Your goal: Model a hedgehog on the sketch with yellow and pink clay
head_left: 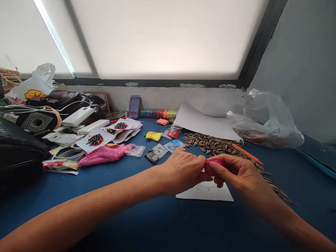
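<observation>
Above a small white sheet of paper (207, 192) with a faint pencil drawing, my two hands meet. My left hand (182, 169) is closed, its fingertips against a bright pink lump of modelling clay (212, 168). My right hand (237, 172) pinches the same pink clay from the other side, thumb on top. The fingers cover much of it, so whether it is still in a packet is hard to see. Just beyond my hands lie small clear bags of black clay (156, 153), blue clay (175, 144), red clay (173, 132) and yellow clay (153, 135).
Striped sunflower seeds (207, 142) spread behind and right of my hands, with an orange stick-like tool (248, 154) on them. A clear plastic bag (267, 122) stands at right. Left are a pink cloth (105, 155), paper discs with seed decorations (96, 140) and a black bag (21, 154).
</observation>
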Motion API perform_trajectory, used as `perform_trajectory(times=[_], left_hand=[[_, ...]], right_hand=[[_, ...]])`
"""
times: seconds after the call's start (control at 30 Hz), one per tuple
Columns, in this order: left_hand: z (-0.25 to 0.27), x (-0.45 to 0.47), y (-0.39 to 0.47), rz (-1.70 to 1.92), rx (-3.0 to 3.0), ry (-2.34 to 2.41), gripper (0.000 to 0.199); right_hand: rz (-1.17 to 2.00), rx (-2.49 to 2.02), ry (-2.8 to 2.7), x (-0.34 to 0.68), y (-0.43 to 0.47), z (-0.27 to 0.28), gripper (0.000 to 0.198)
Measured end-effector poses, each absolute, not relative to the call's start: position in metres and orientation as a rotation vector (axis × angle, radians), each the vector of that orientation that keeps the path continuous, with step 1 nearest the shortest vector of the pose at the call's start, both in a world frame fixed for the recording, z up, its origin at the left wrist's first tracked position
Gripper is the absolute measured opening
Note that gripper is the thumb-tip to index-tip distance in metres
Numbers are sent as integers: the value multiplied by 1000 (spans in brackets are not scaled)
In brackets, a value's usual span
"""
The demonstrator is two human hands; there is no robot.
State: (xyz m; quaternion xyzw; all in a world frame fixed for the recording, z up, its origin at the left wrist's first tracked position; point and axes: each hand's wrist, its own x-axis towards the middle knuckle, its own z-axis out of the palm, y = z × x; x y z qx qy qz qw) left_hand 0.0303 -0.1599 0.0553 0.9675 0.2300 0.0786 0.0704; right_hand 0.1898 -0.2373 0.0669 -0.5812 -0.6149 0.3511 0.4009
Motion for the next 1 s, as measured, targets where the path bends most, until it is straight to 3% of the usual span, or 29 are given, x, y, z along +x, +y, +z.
perform_trajectory(times=[0.23, 0.57, 1.0], left_hand=[[57, 26, -156, 144, 3010, 604, 23], [64, 11, -126, 162, 1922, 548, 33], [53, 13, -96, 114, 1797, 403, 29]], right_hand=[[978, -1500, -1575, 193, -239, 62, 37], [974, -1355, -1220, 207, -234, 69, 31], [1291, -1157, -906, 217, -228, 59, 15]])
